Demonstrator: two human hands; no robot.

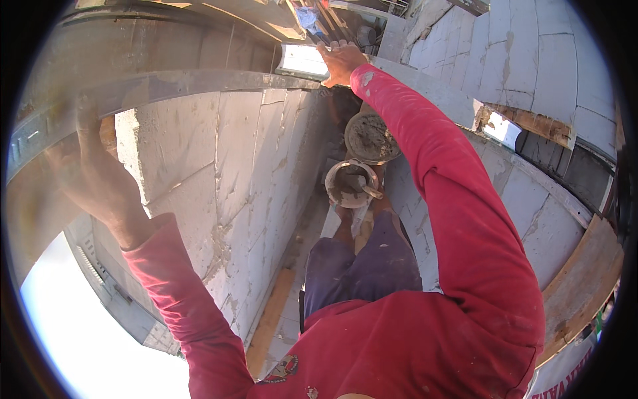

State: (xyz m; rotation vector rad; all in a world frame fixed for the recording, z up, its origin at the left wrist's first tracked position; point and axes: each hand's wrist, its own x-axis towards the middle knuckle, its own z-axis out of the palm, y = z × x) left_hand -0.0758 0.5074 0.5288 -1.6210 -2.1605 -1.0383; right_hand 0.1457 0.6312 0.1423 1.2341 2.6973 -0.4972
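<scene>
My left hand (100,183) is raised on the left, its fingers blurred, against a long grey straight bar (193,82). The thumb points up to the bar; whether the fingers close round it is unclear. My right hand (340,61) reaches far ahead, fingers apart, beside the bar's far end and a sunlit white block edge (302,60). I cannot see anything held in it. Below, between the walls, stand a bucket of wet grey mortar (372,136) and a nearer bucket (342,196) with mortar and a trowel (367,189) in it.
A white block wall (232,153) with mortar-smeared joints rises on the left, another block wall (512,193) on the right. A wooden plank (269,326) leans low at the left wall. A board (585,279) stands at right. My bare feet are beside the buckets.
</scene>
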